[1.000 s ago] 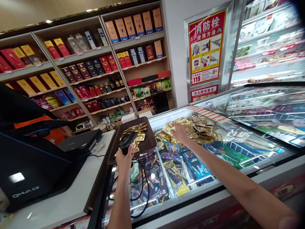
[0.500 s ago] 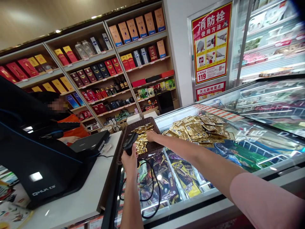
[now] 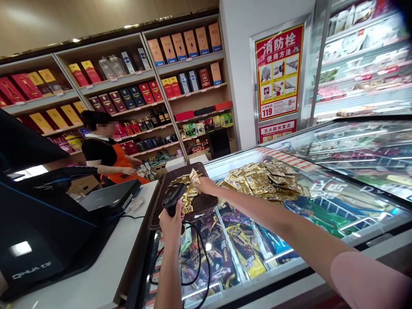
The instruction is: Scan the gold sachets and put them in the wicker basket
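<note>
Head view: closest, the left hand (image 3: 170, 221) is wrapped around a black handheld scanner (image 3: 174, 198), whose cable (image 3: 210, 266) loops beside that wrist. Between the forearms, colourful wrapped packs (image 3: 247, 251) show through the glass top of a freezer (image 3: 286, 292). Left of the left hand, a white desk (image 3: 96, 262) carries a large black terminal (image 3: 35, 240). Just ahead of the left hand, the right hand pinches (image 3: 204, 185) a gold packet (image 3: 195, 177) above a brown woven basket (image 3: 207, 205) holding more such packets. A glossy gold pile (image 3: 257, 180) lies on the glass to the right hand's right. Farther off, beyond the desk, stands a person in an orange apron (image 3: 117, 161); behind, shelves (image 3: 195, 98) of boxes, a red poster (image 3: 280, 71) and, rightward, a lit display case (image 3: 363, 77).
</note>
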Motion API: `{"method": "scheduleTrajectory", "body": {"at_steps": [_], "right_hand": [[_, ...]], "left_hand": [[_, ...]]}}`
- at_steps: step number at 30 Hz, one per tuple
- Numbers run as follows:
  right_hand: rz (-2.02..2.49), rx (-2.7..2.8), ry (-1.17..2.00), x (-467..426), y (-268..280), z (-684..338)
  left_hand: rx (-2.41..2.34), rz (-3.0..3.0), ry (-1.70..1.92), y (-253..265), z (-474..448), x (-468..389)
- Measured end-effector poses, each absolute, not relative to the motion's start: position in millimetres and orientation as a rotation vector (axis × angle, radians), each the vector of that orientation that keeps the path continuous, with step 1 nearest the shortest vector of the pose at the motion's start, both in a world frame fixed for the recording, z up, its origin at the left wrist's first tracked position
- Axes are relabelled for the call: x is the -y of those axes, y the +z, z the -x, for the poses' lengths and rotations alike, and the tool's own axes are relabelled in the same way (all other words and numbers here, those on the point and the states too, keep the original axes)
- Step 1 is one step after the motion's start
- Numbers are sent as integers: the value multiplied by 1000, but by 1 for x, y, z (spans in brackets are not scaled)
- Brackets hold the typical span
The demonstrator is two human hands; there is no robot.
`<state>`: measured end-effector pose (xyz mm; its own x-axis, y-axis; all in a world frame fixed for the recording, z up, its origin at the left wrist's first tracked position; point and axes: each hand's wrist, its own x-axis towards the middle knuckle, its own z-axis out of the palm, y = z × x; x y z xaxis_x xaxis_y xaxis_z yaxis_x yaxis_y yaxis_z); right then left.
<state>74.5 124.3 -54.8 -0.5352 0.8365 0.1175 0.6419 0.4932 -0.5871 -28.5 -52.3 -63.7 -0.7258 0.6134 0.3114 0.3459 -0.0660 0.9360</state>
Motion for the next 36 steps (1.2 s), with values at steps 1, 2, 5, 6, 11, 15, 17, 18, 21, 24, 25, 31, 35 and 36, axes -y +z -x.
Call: {"method": "scheduleTrajectory", "body": {"at_steps": [1,2,5,6,11,15,17,18,21,24,25,31,35,36], "right_hand": [[1196,2298,738,-121,-54,-89],[1153,2223,818,-117,-53,-106],[1027,1993,1042,-102,-58,-156],[1021,1924,1086,-98,-62,-172],[1062,1679,1152,-82,-83,-227],[1070,1600,1092,-80,-89,-240],[1057,1585,1091,-80,-89,-241],[1052,1582,1084,-80,-89,-241],[1056,1605,1057,-80,-92,-240],[1069,1636,1025,-81,-96,-240],[1078,1640,1005,-82,-97,-240],[1096,1675,917,-77,-92,-242],[1091,1691,900,-76,-90,-242],[1096,1697,896,-76,-91,-242]], "left_hand": [[-1964,-1063,1866,-62,25,52],[-1933,-1080,1849,-61,22,53],[-1835,-1165,1774,-58,11,52],[-1812,-1199,1734,-58,8,52],[-1762,-1352,1486,-70,-3,47],[-1765,-1469,1339,-82,-8,42],[-1784,-1493,1307,-86,-10,41],[-1791,-1494,1301,-87,-11,41],[-1795,-1478,1320,-86,-13,41],[-1790,-1468,1349,-86,-14,42],[-1791,-1468,1351,-87,-14,42],[-1816,-1501,1318,-87,-14,42],[-1818,-1512,1302,-87,-14,42],[-1819,-1518,1302,-88,-13,42]]}}
